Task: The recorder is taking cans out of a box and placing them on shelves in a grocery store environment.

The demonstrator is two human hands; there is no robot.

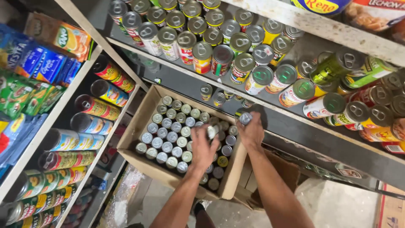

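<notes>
- Head view: the left hand (203, 148) is down over the cardboard box (134, 134), its fingers clamped on a small silver-topped can (212, 131) at the hand's 1 o'clock, just above the packed cans.
- The right hand (252, 131) is at the box's 2 o'clock corner, its fingers wrapped around a second small can (244, 118) held clear of the box, at the hand's 12 o'clock.
- The box stands open on the floor at the centre of the view, filled with rows of small cans (168, 135) standing upright, tops showing; those at the box's 5 o'clock end have darker lids.
- At the box's 1 o'clock, a few loose small cans (213, 95) stand on the lower grey shelf (295, 126), near the right hand.
- Above that, at 12 to 3 o'clock of the view, a higher shelf carries tightly packed larger cans (219, 46) with pull-tab lids.
- At 9 o'clock, a white-framed rack (55, 114) holds tall tins (97, 107) lying on their sides, with drink-mix packets (50, 50) stacked at 10 o'clock.
- A second, lower cardboard box (287, 169) sits just beside the first at its 4 o'clock, partly behind the right forearm.
</notes>
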